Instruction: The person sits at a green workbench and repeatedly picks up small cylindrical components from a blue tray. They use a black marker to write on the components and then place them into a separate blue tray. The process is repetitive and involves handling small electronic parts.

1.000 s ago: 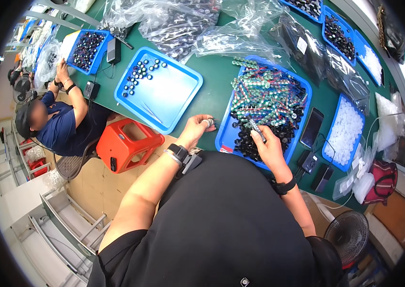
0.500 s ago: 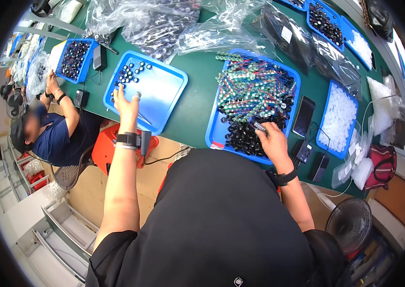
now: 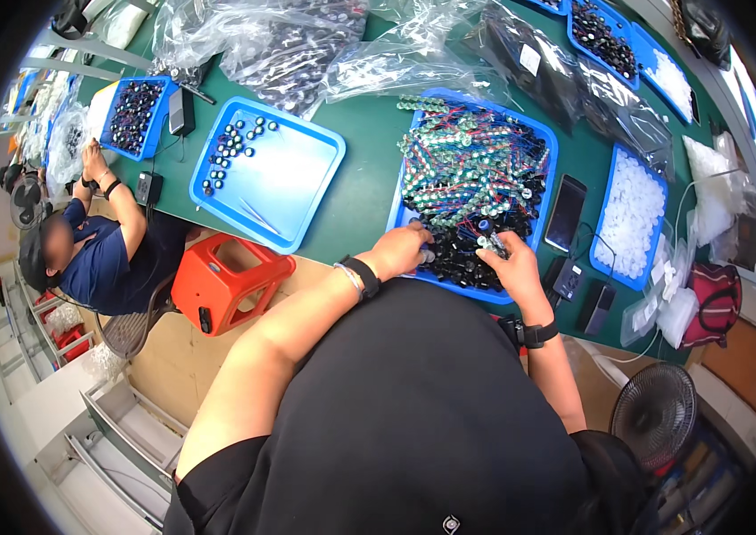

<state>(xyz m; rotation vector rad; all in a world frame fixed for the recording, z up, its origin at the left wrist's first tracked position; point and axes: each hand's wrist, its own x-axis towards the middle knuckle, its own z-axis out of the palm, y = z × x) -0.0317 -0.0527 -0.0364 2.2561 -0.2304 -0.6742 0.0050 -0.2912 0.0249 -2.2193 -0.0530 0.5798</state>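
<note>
Left hand [image 3: 403, 251]: fingers bent, tips at the near left of the centre tray [image 3: 551, 169], by the black caps [image 3: 462, 267]; whether it grips a part cannot be told; right hand [image 3: 515, 266]: thumb and fingers pinched on a small dark-and-light piece [image 3: 495, 243], just above the same caps; hands in view at this tray: two; pieces held by the right: apparently one.

Caps: probably light, stiff and slick; take hold by the rim; heaped, too many to count. Wired boards [image 3: 462, 169], just beyond the caps in that tray: probably light, the leads soft and apt to snag, the joints fragile; lift by the board edge, not the wire; tangled, not countable.

To the right: one phone [image 3: 565, 212]; beyond it, white pieces [image 3: 632, 223], likely light, uncounted. Left tray [image 3: 297, 178]: one slender tool [image 3: 259, 217]; farther in, roughly twenty round parts [image 3: 237, 147]. Blue trays across the worktop [image 3: 364, 169]: seven visible, one cut off at the upper edge.
</note>
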